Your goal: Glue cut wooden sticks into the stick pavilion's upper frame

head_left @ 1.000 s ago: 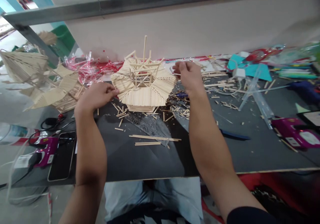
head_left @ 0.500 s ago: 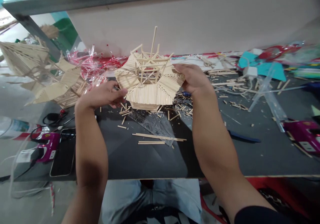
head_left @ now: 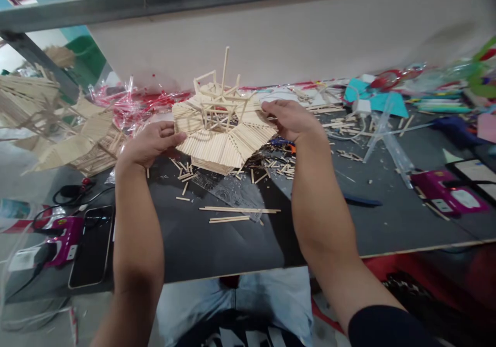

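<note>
Pale, many-sided model of thin wooden sticks (head_left: 217,148) sits toward the far edge of the dark grey desk (head_left: 217,249), left of its middle: a flared skirt of sloping panels all round, an open lattice and one tall upright stick (head_left: 226,70) above. Both bare hands are on it. Left hand (head_left: 153,141) partly curled, thumb and fingers closed lightly about the left rim; right hand (head_left: 293,120) bent in likewise on the right rim, some of its fingers hidden. Nothing else visible in either. Cannot tell whether the base touches the desk or is raised slightly. Step in hand, as I judge it: steadying or turning the model by its rim, not adding to it, since no loose stick shows between the fingers. Next move seems to call for light, even pressure from both sides, lattice kept unbumped; the panels look thin enough to crack if pinched hard. Toward the near edge: clear plastic stencil ruler (head_left: 228,189), long pale loose sticks (head_left: 240,210) lying partly across it. Short wooden offcuts (head_left: 284,168) scattered right of the skirt. Second pale stick model (head_left: 83,140) by the left edge; flat black phone (head_left: 92,246) at the near left corner.
</note>
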### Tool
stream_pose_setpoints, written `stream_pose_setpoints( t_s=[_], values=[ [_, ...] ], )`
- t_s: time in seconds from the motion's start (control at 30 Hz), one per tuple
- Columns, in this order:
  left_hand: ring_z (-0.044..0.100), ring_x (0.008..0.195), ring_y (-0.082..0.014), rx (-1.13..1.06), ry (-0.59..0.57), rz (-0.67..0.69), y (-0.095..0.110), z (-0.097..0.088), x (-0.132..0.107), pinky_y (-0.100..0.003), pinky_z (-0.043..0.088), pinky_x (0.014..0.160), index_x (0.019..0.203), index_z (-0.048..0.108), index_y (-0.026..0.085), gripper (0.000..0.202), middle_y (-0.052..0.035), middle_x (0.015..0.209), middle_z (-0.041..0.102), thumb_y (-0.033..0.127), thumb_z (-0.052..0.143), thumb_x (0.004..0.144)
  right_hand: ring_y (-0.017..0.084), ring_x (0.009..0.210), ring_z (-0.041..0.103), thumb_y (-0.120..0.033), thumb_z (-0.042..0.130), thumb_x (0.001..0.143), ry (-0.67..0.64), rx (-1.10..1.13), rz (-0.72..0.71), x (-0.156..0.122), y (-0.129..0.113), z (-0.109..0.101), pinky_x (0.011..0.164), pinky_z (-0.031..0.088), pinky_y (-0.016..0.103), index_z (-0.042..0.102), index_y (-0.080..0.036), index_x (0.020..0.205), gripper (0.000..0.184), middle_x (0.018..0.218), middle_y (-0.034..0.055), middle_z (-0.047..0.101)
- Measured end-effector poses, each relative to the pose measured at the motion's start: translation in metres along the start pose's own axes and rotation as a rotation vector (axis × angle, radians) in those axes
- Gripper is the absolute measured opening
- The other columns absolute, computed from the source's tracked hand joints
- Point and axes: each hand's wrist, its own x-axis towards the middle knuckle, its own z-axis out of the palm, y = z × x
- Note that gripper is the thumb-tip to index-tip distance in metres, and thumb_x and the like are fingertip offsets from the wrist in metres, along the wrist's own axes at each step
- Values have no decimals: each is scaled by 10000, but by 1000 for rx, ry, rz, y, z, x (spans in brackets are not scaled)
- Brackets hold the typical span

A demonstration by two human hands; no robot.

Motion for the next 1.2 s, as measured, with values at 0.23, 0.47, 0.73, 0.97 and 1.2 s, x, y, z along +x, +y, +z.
stream_pose_setpoints(
  t_s=[0.23,0.47,0.73,0.97,1.2],
  values=[
    [746,672,-200,62,-155,-134,10,-1,-10,-252,534,526,1198,637,213,454,-99,907,781,411,762,809,236,817,716,-418,653,879,-54,28,-42,-3,1,17,730,601,378,612,-247,764,210,789,67,728],
    [702,638,-162,-24,-55,-83,1,-7,-6,-235,507,532,1237,647,183,528,-26,720,704,237,802,736,213,749,710,-405,653,873,-100,58,-13,-7,0,13,679,611,352,634,-253,789,175,757,44,713],
    [589,652,-83,-118,240,-14,3,6,1,-189,439,530,1254,632,157,428,-49,947,705,234,686,836,179,743,696,-409,713,851,-154,17,56,-12,-1,8,657,602,314,658,-233,815,188,827,52,739],
    [608,711,-104,-35,346,-1,-4,14,15,-196,454,562,1280,590,179,455,-56,979,709,232,685,839,167,668,649,-424,715,872,-131,-83,52,-10,-1,2,569,560,307,672,-240,766,217,841,59,735],
    [657,915,-215,309,368,66,-12,6,16,-286,543,647,1287,595,140,528,-120,1109,683,430,683,855,123,604,602,-357,694,909,-86,-156,38,-13,-3,5,557,541,284,650,-223,718,237,759,28,691]
  ],
)
